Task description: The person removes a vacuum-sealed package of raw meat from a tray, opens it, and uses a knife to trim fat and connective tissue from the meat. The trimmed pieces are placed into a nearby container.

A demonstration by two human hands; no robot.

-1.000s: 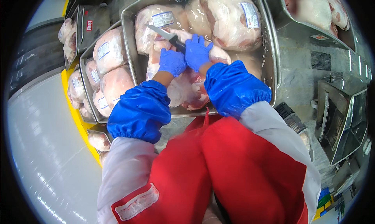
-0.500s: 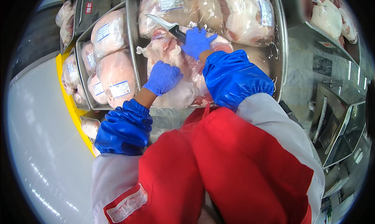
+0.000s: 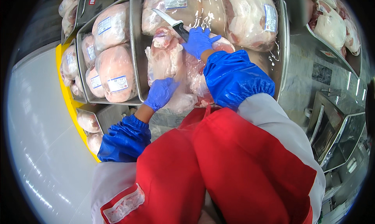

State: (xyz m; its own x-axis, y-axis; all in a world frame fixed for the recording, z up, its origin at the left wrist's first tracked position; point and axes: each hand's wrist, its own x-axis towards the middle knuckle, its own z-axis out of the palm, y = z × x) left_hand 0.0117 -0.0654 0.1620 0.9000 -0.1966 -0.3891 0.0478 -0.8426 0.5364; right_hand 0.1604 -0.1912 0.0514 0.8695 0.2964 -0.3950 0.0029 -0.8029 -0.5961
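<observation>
Fingers of the left hand (image 3: 161,93) look pinched on clear plastic (image 3: 181,102), drawn toward the near edge of the steel tub (image 3: 135,48), apparently baring more of the one meat piece (image 3: 166,56) inside. The right hand (image 3: 200,43) spreads over one knife (image 3: 175,24), grip unclear; two labelled packs (image 3: 250,24) lie beyond.

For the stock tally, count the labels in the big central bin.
2: one label above the knife, another label on the right of the bin. More may be hidden.
</observation>
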